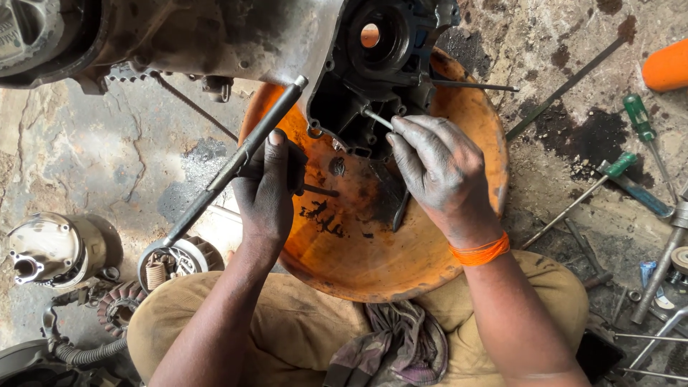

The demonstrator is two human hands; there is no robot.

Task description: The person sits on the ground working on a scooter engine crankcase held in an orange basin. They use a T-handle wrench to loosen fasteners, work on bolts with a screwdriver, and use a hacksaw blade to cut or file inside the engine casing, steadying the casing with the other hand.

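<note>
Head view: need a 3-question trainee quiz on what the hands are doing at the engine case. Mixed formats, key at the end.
1. True or false: the right hand holds a thin metal rod whose tip goes into the dark engine case.
2. Multiple choice: what sits under the engine case? A) an orange pan B) a blue bucket C) a wooden crate
3. Short answer: which hand grips the long steel bar that runs diagonally across the pan's left rim?

Key
1. True. The fingers pinch the rod near the case opening.
2. A. The pan is oily and rests against the person's lap.
3. The left hand, closed around the bar.
</note>
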